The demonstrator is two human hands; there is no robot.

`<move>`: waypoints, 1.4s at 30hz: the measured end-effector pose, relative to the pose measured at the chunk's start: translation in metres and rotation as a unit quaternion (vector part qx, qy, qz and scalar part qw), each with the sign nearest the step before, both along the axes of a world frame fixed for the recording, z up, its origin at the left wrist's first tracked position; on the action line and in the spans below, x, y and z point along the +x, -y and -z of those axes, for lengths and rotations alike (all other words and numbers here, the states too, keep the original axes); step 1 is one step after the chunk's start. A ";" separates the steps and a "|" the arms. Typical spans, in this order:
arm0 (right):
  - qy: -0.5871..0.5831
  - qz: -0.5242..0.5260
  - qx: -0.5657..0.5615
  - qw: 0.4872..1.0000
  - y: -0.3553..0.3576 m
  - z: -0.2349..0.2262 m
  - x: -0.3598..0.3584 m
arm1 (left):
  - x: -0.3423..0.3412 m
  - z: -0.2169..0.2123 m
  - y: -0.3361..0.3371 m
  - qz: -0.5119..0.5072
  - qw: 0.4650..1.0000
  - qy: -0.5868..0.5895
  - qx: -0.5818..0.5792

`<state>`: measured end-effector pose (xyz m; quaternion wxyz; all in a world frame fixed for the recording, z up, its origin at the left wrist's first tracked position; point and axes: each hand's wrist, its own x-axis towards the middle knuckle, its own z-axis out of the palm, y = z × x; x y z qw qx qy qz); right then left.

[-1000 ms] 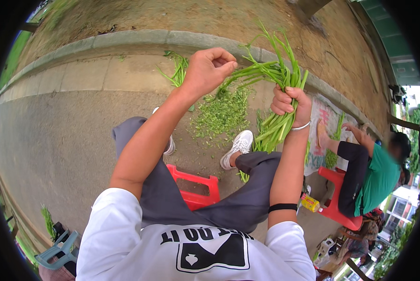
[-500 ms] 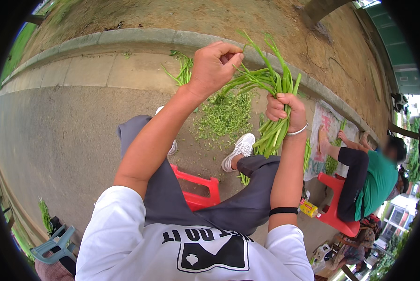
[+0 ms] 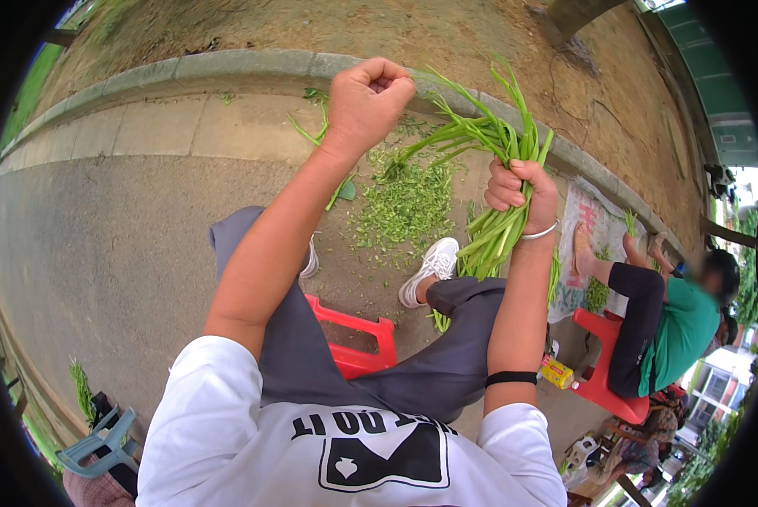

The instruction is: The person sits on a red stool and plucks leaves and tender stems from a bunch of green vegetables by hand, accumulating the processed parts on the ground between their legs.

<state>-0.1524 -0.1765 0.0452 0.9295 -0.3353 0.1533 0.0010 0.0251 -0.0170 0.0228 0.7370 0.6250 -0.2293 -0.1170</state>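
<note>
My right hand is wrapped round a bunch of long green vegetable stems. Their thin ends fan upward and to the left above the fist, and the thick ends hang below it. Left of the bunch, my left hand is raised with its fingers pinched together, a little apart from the stem tips. Whatever those fingertips hold, if anything, is hidden. Beneath the hands a pile of chopped green bits lies on the pavement. A few loose leafy stems lie behind my left wrist.
A red plastic stool shows between my legs. A stone kerb runs across the far side. At right a person in a green top sits on a red stool, near a yellow-labelled bottle. A blue-grey chair stands lower left.
My left hand has moved left and slightly up, away from the stems. My right hand still grips the bunch and has shifted slightly right. The seated person's hand has moved.
</note>
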 end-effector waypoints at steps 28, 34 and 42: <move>-0.039 -0.022 -0.049 0.998 -0.002 0.004 -0.001 | -0.001 -0.003 -0.003 -0.035 0.972 0.232 0.031; -0.030 -0.031 -0.066 0.997 -0.005 0.005 0.003 | -0.005 -0.004 -0.003 -0.067 0.949 0.302 0.056; -0.050 -0.025 -0.060 0.997 -0.007 0.005 0.003 | -0.007 -0.002 0.001 -0.075 0.948 0.305 0.045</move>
